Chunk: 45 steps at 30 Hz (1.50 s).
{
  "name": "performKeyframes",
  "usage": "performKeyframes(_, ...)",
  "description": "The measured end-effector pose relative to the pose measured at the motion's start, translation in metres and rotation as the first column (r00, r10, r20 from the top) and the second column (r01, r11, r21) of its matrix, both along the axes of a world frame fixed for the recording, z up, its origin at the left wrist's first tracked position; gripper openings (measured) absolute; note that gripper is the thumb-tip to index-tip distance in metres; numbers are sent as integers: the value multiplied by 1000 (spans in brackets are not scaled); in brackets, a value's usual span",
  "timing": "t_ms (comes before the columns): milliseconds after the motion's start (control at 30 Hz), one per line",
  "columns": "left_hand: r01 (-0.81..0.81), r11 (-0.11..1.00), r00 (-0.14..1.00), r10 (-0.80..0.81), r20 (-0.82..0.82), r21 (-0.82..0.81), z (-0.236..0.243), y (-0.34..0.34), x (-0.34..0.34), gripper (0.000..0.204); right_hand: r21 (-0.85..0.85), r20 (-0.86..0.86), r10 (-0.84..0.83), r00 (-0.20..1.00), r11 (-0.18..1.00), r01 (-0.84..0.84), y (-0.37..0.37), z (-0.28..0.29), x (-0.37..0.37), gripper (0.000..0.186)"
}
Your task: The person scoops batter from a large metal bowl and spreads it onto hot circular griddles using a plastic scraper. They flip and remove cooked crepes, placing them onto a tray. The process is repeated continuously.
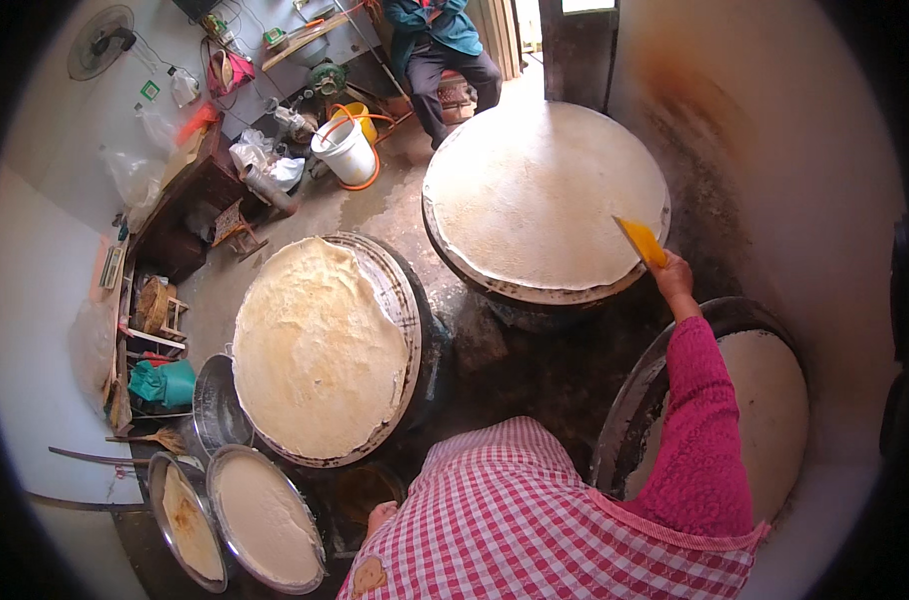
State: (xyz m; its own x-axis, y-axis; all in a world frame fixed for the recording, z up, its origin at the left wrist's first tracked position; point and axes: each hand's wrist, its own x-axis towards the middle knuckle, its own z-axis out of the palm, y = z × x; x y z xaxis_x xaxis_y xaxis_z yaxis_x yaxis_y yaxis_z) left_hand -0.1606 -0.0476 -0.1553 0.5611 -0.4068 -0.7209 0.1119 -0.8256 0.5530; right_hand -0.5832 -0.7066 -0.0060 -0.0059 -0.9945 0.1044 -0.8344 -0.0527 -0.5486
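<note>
My right hand [678, 279] is closed round a yellow scraper [643, 241], whose blade edge is by the right rim of a large round griddle. Over that griddle's top spreads a thin, pale sheet of batter [545, 190]. My left hand [382, 516] hangs low beside the checked apron [495, 490]; its fingers are mostly hidden. Nearest to it are a metal basin of pale batter [267, 518] and a second round griddle [393, 290]. A big cream-coloured pancake [315, 350] lies on this second griddle, its edge wrinkled and lifted at the top.
A dark, wide pan [630, 400] with a pale round surface stands at the right, partly behind my arm. Another basin [190, 525] holds a folded pale sheet at lower left. A person [450, 60] sits beyond the far griddle. White bucket [345, 152] and orange hose lie farther back.
</note>
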Motion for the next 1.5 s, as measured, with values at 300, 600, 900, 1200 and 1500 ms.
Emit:
performKeyframes(300, 127, 984, 991, -121, -56, 123, 65, -63, -2, 29, 176, -208, 228, 951, 965, -193, -34, 5, -5, 27)
performKeyframes(600, 145, 970, 989, -147, -5, 195, 93, -91, -12, 27, 228, -149, 323, 934, 931, -286, -2, 4, 35, 33)
performKeyframes(900, 181, 983, 983, -181, 4, -5, 58, -106, 1, 31, 186, -43, 490, 871, 860, -475, 37, 0, 161, 36)
performKeyframes(1200, 77, 990, 997, -80, -15, -122, 51, -92, -11, 29, 69, 407, 711, 573, 602, -796, 148, 7, 263, 32)
performKeyframes(1500, -376, 927, 907, 365, -211, -11, 51, -20, -59, 30, 294, 745, 325, 583, 624, -724, 159, -81, 268, 29)
